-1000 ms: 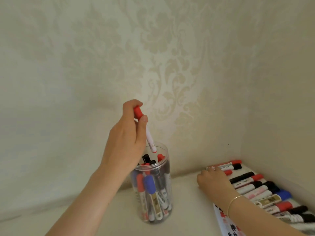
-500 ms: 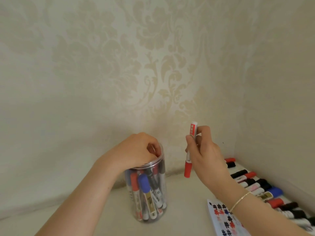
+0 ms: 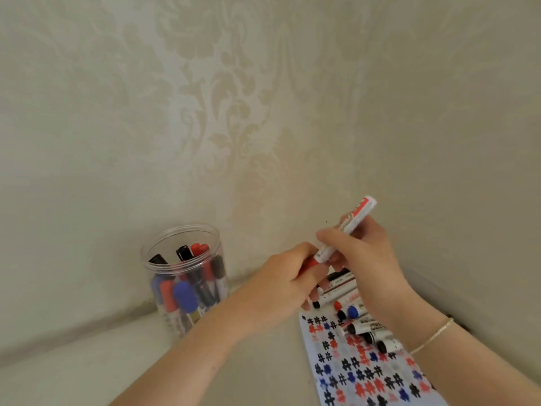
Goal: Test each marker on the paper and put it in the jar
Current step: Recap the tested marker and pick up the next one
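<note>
A red marker (image 3: 348,227) is held tilted in the air between both hands. My right hand (image 3: 366,259) grips its white barrel, and my left hand (image 3: 287,279) pinches its red cap. The clear plastic jar (image 3: 183,238) stands to the left against the wall and holds several red, blue and black markers. The paper (image 3: 360,373), covered in red, blue and black marks, lies on the table at the lower right. A row of loose markers (image 3: 363,326) lies along the paper's far edge, partly hidden by my right hand.
Patterned wallpaper (image 3: 234,112) closes off the back and the right side, forming a corner behind the markers. The pale tabletop (image 3: 87,370) stretches to the left of the jar.
My left hand left the jar mouth and moved right to the red marker's cap. My right hand tilted the marker and lowered it over the paper. The camera tipped downward.
</note>
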A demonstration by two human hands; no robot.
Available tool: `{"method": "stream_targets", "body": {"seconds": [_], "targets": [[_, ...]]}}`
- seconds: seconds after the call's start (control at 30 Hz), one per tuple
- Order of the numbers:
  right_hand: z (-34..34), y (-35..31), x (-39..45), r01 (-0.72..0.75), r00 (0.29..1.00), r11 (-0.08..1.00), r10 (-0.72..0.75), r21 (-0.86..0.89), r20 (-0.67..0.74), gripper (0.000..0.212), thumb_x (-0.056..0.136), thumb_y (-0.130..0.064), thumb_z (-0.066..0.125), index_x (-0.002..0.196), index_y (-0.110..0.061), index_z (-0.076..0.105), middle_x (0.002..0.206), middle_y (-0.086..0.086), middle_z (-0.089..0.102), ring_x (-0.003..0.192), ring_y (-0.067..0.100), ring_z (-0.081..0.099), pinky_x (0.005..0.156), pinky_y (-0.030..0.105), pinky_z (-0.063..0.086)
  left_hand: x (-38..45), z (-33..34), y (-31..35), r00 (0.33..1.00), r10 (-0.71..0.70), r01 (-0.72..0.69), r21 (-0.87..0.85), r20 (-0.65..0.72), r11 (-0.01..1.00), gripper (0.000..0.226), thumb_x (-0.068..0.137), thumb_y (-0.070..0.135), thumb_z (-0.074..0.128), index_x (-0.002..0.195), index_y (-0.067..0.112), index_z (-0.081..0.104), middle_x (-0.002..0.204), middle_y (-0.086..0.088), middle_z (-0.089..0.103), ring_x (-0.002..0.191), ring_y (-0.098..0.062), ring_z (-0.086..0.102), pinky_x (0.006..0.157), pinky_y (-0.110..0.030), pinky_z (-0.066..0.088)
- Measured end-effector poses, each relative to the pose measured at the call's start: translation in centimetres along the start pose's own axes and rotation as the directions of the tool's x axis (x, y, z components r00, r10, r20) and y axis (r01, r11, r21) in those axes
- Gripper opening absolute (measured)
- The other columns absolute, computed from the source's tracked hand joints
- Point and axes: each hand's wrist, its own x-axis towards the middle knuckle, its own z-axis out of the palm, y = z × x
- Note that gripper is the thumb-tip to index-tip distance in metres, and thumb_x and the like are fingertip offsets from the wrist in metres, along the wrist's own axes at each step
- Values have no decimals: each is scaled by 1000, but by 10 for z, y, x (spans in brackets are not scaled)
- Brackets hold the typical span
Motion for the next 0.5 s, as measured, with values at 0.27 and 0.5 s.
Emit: {"method": "stream_targets", "body": {"seconds": [0.27, 0.5], "targets": [[-53, -3, -8, -162, 904, 984, 180, -78, 387, 17, 85, -11, 64, 73, -3, 57, 52, 4, 51, 40, 9, 45, 37, 18, 36, 3, 31, 29, 977, 75, -14, -292, 201, 956, 23, 102, 21, 34, 87, 19, 52, 44, 23, 52, 38, 3, 34, 42, -5, 27], [-82, -16, -8, -151, 872, 988, 131, 6, 472, 16, 81, -13, 64, 73, 0, 60, 58, 8, 57, 45, 13, 51, 43, 20, 45, 16, 47, 33, 968, 96, -6, -361, 232, 933, 26, 98, 33, 41, 95, 12, 55, 41, 16, 48, 35, -1, 24, 38, -14, 19]]}}
